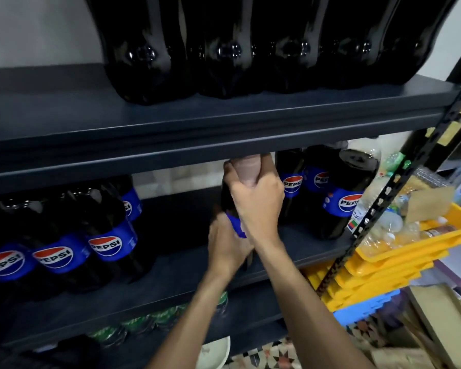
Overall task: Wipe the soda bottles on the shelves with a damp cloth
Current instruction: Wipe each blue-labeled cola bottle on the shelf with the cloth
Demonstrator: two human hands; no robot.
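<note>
On the middle shelf (157, 275), one held bottle (228, 198): left hand (226, 243) grips its labelled body, right hand (256, 198) clamps a cloth (246, 169) round its neck. Flanking: left group (105, 245) of four bottles, right group (349, 203) of three.

The left hand (228, 246) and the right hand (256, 201) are bare, and so are both wrists behind the fingers. The back of the right hand shows rounded knuckles just behind the fingers, with faint tendon lines running back from them to the wrist. The left forearm (197, 315) and the right forearm (304, 302) are lean and uncovered, widening away from the fingers.
</note>
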